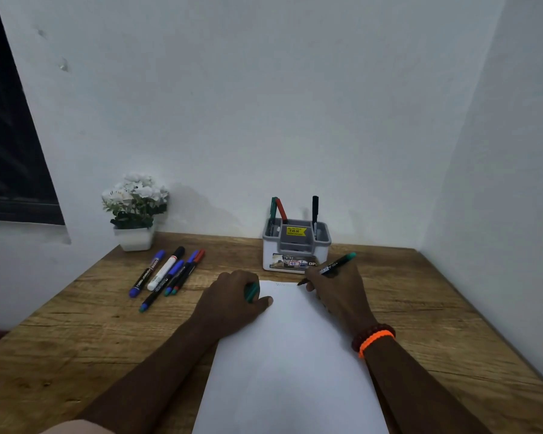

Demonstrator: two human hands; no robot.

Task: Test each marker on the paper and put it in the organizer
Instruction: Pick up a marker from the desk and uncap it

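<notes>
Gripping a green marker (pixel 333 267), the right hand (pixel 337 291) had its fingers curled round the barrel near the tip end. Tip sat on the far edge of the paper (pixel 290 355), just beside faint scribbles there. Marker: dark barrel, white print, teal-green end plug. Long axis ran diagonal, tip pointing down-left toward the sheet, plug end up-right, sticking out past the knuckles toward the organizer (pixel 296 245).

Left hand (pixel 232 300) lay on the sheet's far-left corner, fingers curled round the green cap (pixel 252 291), thumb flat on the paper. Only a short bit of cap showed between the fingers.

Organizer stood just behind the sheet, near the wall: grey-white, yellow price sticker. Green and red markers leaned in its left slot, a black one stood upright at the right.

Six loose markers (pixel 166 275) lay in a fan on the wooden table (pixel 76 339), left of the hands, well apart from them. White flower pot (pixel 135 214) behind those. Orange and dark bead bracelets (pixel 375 338) on the right wrist.
</notes>
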